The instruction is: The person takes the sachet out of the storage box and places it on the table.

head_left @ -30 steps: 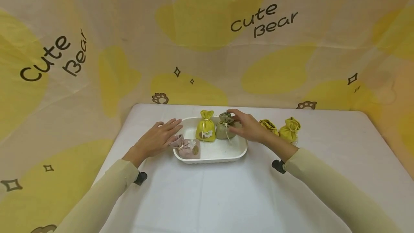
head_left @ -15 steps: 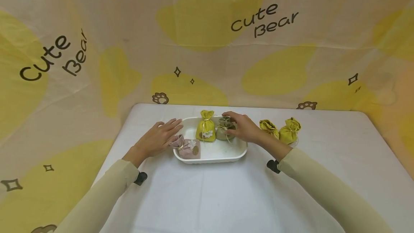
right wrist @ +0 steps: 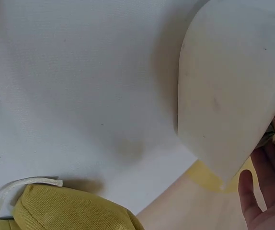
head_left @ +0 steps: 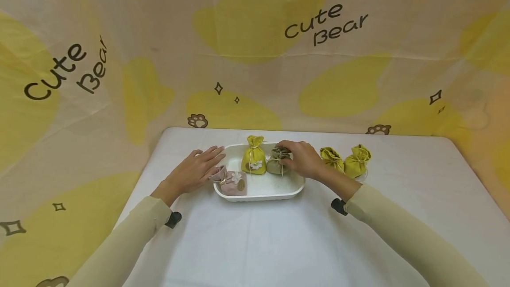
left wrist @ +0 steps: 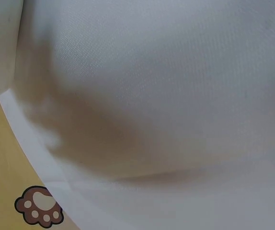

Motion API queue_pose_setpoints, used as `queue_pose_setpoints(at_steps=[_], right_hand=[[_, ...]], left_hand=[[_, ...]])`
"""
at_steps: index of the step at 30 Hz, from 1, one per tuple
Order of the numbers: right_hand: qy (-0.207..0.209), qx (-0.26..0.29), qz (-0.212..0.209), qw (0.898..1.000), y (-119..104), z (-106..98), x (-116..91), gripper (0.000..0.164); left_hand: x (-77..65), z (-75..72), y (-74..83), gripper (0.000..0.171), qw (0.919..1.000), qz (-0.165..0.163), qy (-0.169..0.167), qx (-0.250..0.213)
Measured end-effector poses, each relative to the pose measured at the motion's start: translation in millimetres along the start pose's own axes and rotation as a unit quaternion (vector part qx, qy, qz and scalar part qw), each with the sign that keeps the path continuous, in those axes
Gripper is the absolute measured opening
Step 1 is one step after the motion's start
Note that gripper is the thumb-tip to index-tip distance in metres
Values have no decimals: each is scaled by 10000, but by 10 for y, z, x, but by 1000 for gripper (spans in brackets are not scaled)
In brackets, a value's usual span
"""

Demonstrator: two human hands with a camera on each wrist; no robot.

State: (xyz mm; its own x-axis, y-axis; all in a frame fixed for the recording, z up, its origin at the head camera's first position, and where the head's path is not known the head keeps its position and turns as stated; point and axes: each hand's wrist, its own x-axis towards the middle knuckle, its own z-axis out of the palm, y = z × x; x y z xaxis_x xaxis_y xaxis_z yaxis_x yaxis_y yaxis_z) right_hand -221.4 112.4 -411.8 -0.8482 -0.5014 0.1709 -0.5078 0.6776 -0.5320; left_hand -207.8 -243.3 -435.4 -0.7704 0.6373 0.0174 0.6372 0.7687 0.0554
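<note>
While the outstretched left hand (head_left: 196,168) flanks the tray's rim (head_left: 260,198), the right hand (head_left: 303,158) grips a green pouch (head_left: 276,167).

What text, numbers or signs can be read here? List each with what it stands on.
"Cute Bear": on the backdrop, left.
"Cute Bear": on the backdrop, right of centre.
Brown patches on the pink pouch and yellow pouch in the tray: any print is too small to read.

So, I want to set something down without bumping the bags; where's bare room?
Free: table in front of the white tray; the tray's front-right floor, beside the pink bag. Crowded: its back, where the right hand grips the green bag beside a yellow bag; its left, by the left hand.
</note>
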Motion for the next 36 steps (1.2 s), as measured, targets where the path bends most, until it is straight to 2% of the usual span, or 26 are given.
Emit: queue_pose_setpoints(at_steps=[10, 20, 29, 36], right_hand=[[274, 72, -292, 9992, -8, -106, -36, 39], [630, 235, -825, 9943, -27, -376, -77, 42], [1089, 75, -656, 9919, 4, -592, -105, 44], [1274, 13, -211, 9916, 50, -691, -159, 44]], left_hand=[[7, 2, -4, 55, 9999, 73, 65, 38], [10, 0, -17, 55, 10000, 57, 14, 38], [-1, -6, -24, 54, 9999, 94, 65, 56], [6, 7, -20, 55, 10000, 63, 26, 53]])
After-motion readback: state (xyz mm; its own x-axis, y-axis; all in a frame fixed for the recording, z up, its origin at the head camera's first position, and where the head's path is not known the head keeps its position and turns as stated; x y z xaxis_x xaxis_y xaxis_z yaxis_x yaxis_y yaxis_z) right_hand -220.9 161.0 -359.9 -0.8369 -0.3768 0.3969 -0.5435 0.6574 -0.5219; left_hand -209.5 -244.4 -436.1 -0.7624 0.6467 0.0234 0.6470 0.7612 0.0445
